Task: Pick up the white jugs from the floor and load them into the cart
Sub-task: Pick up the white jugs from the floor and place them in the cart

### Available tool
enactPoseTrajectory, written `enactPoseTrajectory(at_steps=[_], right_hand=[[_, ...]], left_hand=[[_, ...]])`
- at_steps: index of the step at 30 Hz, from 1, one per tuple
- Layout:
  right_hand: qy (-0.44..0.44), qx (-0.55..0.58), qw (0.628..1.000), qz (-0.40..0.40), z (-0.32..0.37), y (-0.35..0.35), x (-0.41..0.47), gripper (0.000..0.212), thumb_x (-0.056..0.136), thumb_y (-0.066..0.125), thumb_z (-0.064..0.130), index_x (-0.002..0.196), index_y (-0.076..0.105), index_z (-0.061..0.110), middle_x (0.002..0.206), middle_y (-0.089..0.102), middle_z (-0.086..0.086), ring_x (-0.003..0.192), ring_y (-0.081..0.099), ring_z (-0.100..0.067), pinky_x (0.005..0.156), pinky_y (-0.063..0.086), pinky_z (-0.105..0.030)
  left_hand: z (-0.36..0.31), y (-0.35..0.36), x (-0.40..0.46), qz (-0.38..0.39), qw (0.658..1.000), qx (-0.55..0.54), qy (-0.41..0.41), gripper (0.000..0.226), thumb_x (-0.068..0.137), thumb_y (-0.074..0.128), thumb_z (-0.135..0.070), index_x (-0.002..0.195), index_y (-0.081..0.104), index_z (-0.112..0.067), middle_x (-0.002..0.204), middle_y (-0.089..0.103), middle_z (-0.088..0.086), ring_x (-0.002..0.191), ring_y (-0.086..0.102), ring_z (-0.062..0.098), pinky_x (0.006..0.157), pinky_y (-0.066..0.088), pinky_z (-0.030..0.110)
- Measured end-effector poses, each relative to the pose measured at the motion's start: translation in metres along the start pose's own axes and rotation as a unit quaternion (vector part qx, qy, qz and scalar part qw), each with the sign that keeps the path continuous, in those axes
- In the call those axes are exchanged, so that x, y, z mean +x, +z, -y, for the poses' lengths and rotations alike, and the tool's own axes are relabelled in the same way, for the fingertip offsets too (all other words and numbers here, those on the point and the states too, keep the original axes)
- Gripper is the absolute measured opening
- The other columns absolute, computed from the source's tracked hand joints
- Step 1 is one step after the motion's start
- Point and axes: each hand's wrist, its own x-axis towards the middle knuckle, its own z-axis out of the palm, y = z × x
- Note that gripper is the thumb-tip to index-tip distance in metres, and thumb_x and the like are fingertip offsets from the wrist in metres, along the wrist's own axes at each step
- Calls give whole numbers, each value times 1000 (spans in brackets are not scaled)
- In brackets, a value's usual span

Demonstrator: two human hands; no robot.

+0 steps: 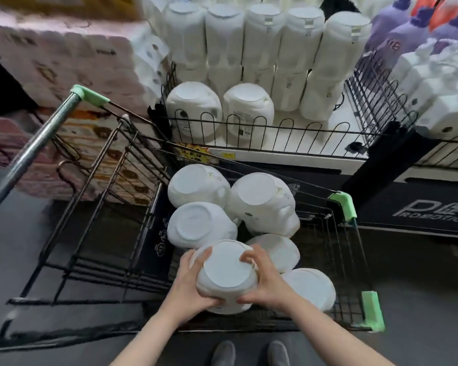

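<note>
1. We look down on a black wire cart with green corner guards, drawn up before a low wire-fronted shelf stocked with rows of white jugs

2. In the cart lie five white jugs, bases up, crowded against one another

3. A sixth jug, base towards us, hangs over the cart's near end, just beside the loaded ones

4. Our left hand and right hand each have their grip holding this jug, fingers curled over opposite sides of its rim

5. Our two dark shoes stand on the grey floor
</note>
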Motion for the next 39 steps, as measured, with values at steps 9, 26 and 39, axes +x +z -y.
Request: enactPoseTrajectory(at_steps=[9, 26, 39], right_hand=[[21, -23, 999, -13, 0, 49, 9, 73, 51, 80, 30, 109, 38, 43, 144, 17, 14, 135, 19, -7, 110, 16, -17], [146, -56, 988, 2, 10, 8, -60, 55, 74, 54, 64, 121, 26, 66, 154, 19, 6, 143, 16, -11, 116, 15, -43], [194, -271, 943, 12, -31, 2, -84, 116, 43, -21, 91, 141, 24, 47, 154, 24, 5, 144, 15, -16, 115, 5, -44]], left_hand=[[45, -27, 15, 89, 991, 96, 7, 117, 49, 80, -51, 136, 2, -56, 135, 13, -11, 136, 20, 18, 118, 21, 37], [7, -18, -39, 39, 954, 281, 99, 79, 82, 56, -57, 148, 17, -37, 157, 19, 11, 144, 22, 26, 114, 27, 38], [-1, -9, -22, 65, 879, 449, 149, 71, 83, 31, -71, 142, 36, -30, 145, 43, 16, 130, 47, 36, 93, 50, 49]])
